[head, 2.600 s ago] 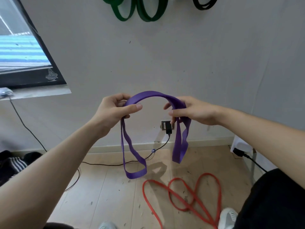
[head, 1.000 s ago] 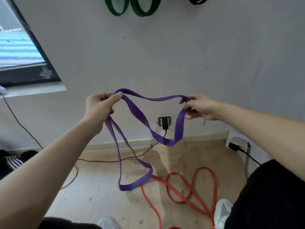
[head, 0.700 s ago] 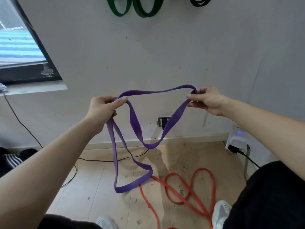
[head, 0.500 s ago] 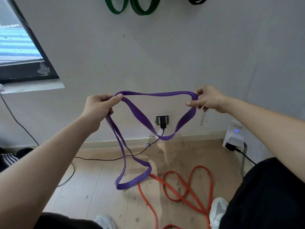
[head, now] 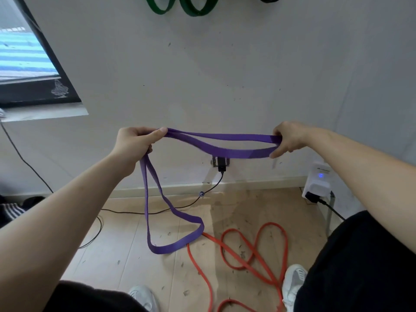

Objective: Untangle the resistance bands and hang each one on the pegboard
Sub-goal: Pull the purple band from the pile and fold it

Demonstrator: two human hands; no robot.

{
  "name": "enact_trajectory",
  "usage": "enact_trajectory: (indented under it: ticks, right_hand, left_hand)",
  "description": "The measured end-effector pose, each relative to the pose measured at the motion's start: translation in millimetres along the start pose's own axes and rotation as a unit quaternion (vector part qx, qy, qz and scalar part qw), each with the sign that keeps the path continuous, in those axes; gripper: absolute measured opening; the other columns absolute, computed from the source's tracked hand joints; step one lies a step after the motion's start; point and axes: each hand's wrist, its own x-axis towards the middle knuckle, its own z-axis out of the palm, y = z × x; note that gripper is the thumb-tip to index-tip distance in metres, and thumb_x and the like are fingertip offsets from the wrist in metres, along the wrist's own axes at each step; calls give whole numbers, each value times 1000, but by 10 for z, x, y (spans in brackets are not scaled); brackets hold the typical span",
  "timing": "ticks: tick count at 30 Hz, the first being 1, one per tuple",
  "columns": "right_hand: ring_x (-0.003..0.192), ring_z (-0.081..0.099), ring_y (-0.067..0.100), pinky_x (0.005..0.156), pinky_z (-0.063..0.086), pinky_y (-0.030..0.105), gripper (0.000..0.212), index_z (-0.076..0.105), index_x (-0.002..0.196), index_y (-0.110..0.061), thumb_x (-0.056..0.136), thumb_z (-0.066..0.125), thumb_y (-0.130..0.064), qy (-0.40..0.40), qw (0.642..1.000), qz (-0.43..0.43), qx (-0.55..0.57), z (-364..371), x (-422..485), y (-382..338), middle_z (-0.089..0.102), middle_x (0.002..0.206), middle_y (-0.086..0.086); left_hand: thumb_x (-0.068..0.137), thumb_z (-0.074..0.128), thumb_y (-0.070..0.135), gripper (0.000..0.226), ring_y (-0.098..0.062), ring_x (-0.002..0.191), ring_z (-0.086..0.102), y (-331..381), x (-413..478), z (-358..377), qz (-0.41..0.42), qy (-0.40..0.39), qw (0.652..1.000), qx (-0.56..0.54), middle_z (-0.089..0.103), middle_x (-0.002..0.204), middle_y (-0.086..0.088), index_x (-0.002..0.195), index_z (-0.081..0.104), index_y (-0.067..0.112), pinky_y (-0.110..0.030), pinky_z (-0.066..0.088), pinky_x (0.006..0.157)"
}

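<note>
1. The purple band (head: 236, 153) is held up in front of the wall, at the middle of the view, and is stretched between both hands.
2. The left hand (head: 135, 143) is seen at 9 o'clock of the band's stretched span. Its fingers are curled round the band and its thumb is laid along the top.
3. The right hand (head: 290, 138) is seen at 3 o'clock of that span. The band's turned end is pinched there between curled fingers above and the thumb below.
4. Two strands are run between the hands: the upper one nearly straight, the lower one sagging slightly.
5. From the left hand a long loop is let down toward 6 o'clock. Its low end is seen near the floor, but whether the boards are touched cannot be told.
6. An orange band (head: 271, 224) is lain in twisted loops on the floor at 5 o'clock of the purple loop, just beside its low end.
7. Green bands (head: 193, 13) are hung on the wall at the 12 o'clock edge, and a black band (head: 267, 0) at 1 o'clock.
8. A wall socket (head: 220, 163) with a black plug is seen just below the lower strand.
9. White shoes (head: 292, 280) are seen at the 6 o'clock edge.
</note>
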Motion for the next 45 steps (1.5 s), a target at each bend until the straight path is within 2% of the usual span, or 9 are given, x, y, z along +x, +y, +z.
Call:
enact_trajectory:
  ticks: [3, 5, 8, 16, 22, 28, 33, 41, 45]
  right_hand:
    - [65, 63, 20, 59, 53, 30, 31, 65, 106, -11, 80, 80, -20, 14, 993, -41, 107, 109, 32, 49, 71, 94, 14]
    - [68, 63, 19, 58, 53, 27, 38, 61, 120, -12, 85, 75, -14, -15, 984, -54, 168, 178, 23, 37, 68, 109, 13]
    - [67, 64, 19, 61, 53, 25, 49, 54, 134, -15, 89, 73, -16, -28, 974, -59, 219, 239, 24, -41, 61, 122, 7]
    - [77, 65, 11, 74, 57, 27, 41, 62, 127, -12, 88, 73, -19, -10, 922, -200, 332, 176, -290, -811, 67, 115, 9]
    - [114, 59, 9, 92, 51, 22, 65, 50, 140, -20, 83, 79, -32, -18, 901, -280, 330, 336, -494, -1347, 61, 127, -3]
    - [100, 60, 6, 81, 47, 18, 39, 64, 119, -21, 85, 75, -35, 52, 893, -312, 322, 328, -496, -1493, 67, 109, -7]
    - [90, 69, 14, 80, 56, 26, 30, 66, 109, -9, 86, 77, -24, 25, 871, -307, 381, 207, -522, -1374, 72, 99, 2]
    - [84, 62, 3, 78, 50, 19, 21, 65, 108, -11, 88, 72, -12, 101, 836, -316, 438, -146, -626, -1135, 67, 93, -2]
    - [85, 59, 20, 88, 55, 42, 18, 61, 106, -12, 90, 68, -7, 139, 784, -312, 519, -265, -659, -1073, 62, 93, 5]
  left_hand:
    - [82, 82, 36, 22, -18, 68, 50, -22, 20, -10, -14, -5, 1000, -1, 56, 76, -1, 90, 76, 16, -34, 51, 73]
    - [82, 82, 34, 22, -18, 70, 51, -37, 24, -11, -19, -21, 1000, 3, 56, 76, -1, 92, 76, 15, -34, 52, 75]
    - [81, 82, 32, 25, -18, 72, 52, -25, 13, 32, -14, -41, 999, -5, 57, 76, -1, 97, 76, 13, -34, 52, 77]
    - [76, 87, 30, 27, -18, 76, 58, 37, -106, 307, 38, -131, 988, 72, 67, 85, -7, 94, 77, 13, -32, 53, 73]
    - [74, 86, 36, 33, -16, 79, 64, 132, -211, 262, 82, -157, 978, 111, 74, 90, -9, 98, 76, 16, -29, 54, 72]
    - [67, 82, 44, 44, -3, 70, 62, 206, -243, 166, 106, -178, 975, 85, 73, 87, -5, 101, 77, 16, -20, 53, 67]
    - [67, 82, 43, 49, -8, 79, 67, 249, -285, 275, 125, -178, 975, 50, 75, 92, -4, 105, 76, 13, -22, 55, 73]
    - [77, 85, 12, 30, -12, 76, 70, 185, -337, 501, 143, -219, 962, 83, 72, 83, -2, 103, 70, 10, -24, 59, 76]
    - [80, 83, 9, 25, -27, 85, 71, 53, -311, 528, 128, -225, 960, 109, 72, 91, -14, 100, 68, 7, -35, 61, 78]
